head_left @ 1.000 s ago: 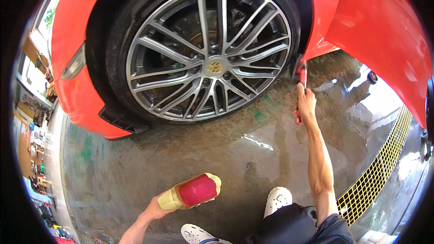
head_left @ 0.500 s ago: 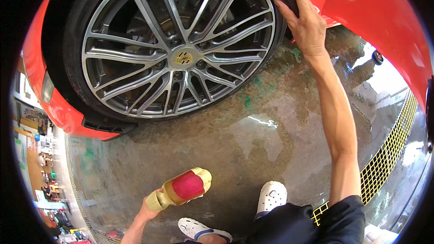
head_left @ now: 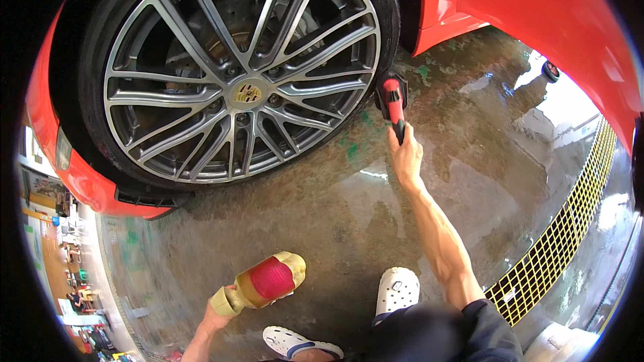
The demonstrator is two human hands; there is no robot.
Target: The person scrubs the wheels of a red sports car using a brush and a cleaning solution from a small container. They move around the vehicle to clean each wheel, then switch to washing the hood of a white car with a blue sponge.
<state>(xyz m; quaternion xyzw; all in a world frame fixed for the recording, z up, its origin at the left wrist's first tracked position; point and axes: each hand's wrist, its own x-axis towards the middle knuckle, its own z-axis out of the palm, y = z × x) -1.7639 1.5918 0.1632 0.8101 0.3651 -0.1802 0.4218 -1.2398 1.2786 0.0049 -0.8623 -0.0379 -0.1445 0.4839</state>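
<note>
In my right hand (head_left: 406, 159) is the black grip of a red-and-black scrub brush (head_left: 394, 104). Its head rests against the lower right side of the black tire (head_left: 391, 27). The tire surrounds a grey multi-spoke wheel rim (head_left: 245, 96) on a red car (head_left: 94, 177). My left hand (head_left: 213, 320) is closed about the top end of a yellowish bottle (head_left: 272, 279) with a red band, held tilted low over the floor. Part of the left fingers is hidden behind the bottle's top, so any trigger cannot be made out.
Wet concrete floor (head_left: 322, 228) lies between my white clogs (head_left: 397, 295) and the wheel. A yellow floor grating (head_left: 557, 248) runs along the right. Red bodywork (head_left: 537, 10) overhangs the upper right. Furniture and people appear at the far left.
My right hand has come down and left with the brush, from the tire's upper right to its lower right side. The view has shifted slightly; the left hand still holds the bottle.
</note>
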